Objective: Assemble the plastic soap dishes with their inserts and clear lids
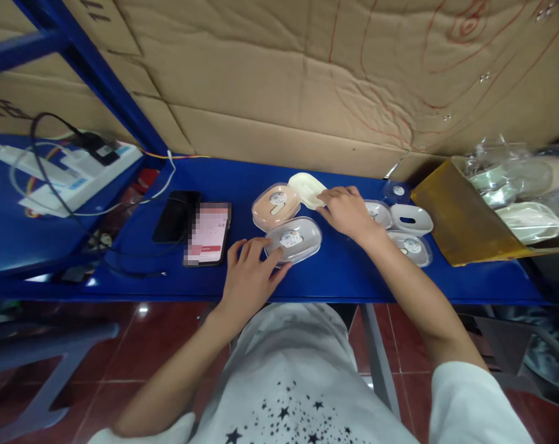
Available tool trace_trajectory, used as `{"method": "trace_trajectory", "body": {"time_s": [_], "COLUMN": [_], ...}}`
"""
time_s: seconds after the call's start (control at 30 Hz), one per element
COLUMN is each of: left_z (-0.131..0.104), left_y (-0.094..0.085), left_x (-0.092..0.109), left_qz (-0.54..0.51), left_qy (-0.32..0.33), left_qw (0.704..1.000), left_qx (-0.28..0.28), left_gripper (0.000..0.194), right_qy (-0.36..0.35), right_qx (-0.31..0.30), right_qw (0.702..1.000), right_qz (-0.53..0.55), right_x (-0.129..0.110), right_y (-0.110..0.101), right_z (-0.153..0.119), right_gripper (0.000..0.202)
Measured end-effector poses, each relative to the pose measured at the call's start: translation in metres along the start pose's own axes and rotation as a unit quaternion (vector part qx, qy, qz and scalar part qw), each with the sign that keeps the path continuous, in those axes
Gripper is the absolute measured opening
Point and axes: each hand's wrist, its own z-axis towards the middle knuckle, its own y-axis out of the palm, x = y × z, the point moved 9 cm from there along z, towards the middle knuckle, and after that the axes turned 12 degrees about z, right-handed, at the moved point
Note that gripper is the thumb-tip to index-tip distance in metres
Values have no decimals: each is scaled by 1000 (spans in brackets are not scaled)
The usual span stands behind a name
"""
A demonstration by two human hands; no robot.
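Near the tabletop (339, 277) edge, left hand (250, 271) touches grey case (302, 243); right hand (350, 213) overlaps cream dish (305, 187); I can't tell either grip.

Left hand (248, 274) showed its back, fingers (245, 250) parted and bent | left forearm (175, 367) slanted forward and inward | right hand (348, 213) was farther forward, its fingers curved leftward | right forearm (409, 290) angled inward from the right side
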Motion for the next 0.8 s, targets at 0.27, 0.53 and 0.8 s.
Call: {"method": "trace_trajectory", "body": {"time_s": [0.27,0.53,0.8], "left_z": [16,23,-6], "left_y": [23,35,27], "left_x": [-43,-10,41], "left_qz": [51,-12,-153], "left_qy": [-83,-51,124], "left_qw": [993,995,973], "left_qx": [-59,-80,-121], "left_gripper": [34,66,26], "right_qy": [5,-83,151], "right_qx": [-39,6,64], "right_qw": [999,995,983], "right_qz": [-31,50,79], "right_x": [-14,-25,179], "right_y": [34,10,-38], "right_z": [-4,-120,-159], "right_gripper": [32,39,48]}}
